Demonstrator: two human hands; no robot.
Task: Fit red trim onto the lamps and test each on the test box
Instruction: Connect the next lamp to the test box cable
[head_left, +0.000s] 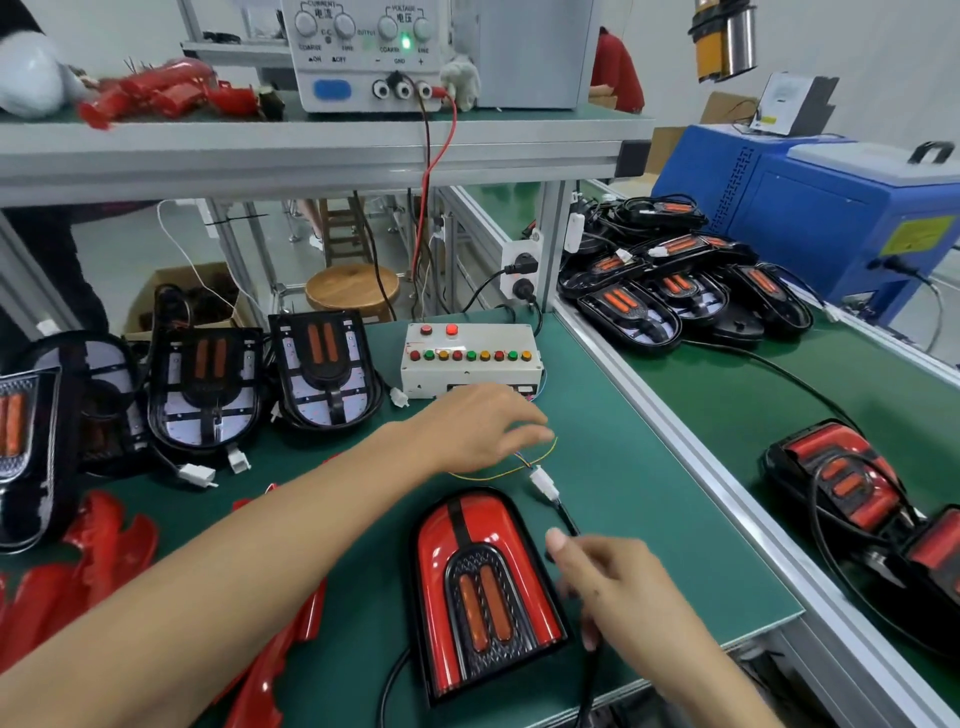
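A lamp (483, 587) with red trim fitted lies face up on the green mat in front of me. Its black cable runs up to a white connector (544, 484), which is joined to thin coloured wires from the test box (467, 364). My right hand (608, 582) pinches the black cable just right of the lamp. Over the thin wires hovers my left hand (483, 426), fingers relaxed and blurred, holding nothing I can see. Two lamps without trim (202, 384) (322, 369) lean at the left. Loose red trim pieces (104, 545) lie at the lower left.
On the right bench lie trimmed lamps (841, 483), with a pile of untrimmed lamps (675, 291) behind them beside a blue machine (831, 208). A power supply (363, 52) stands on the upper shelf, its red and black leads hanging down. The aluminium rail (675, 431) divides the benches.
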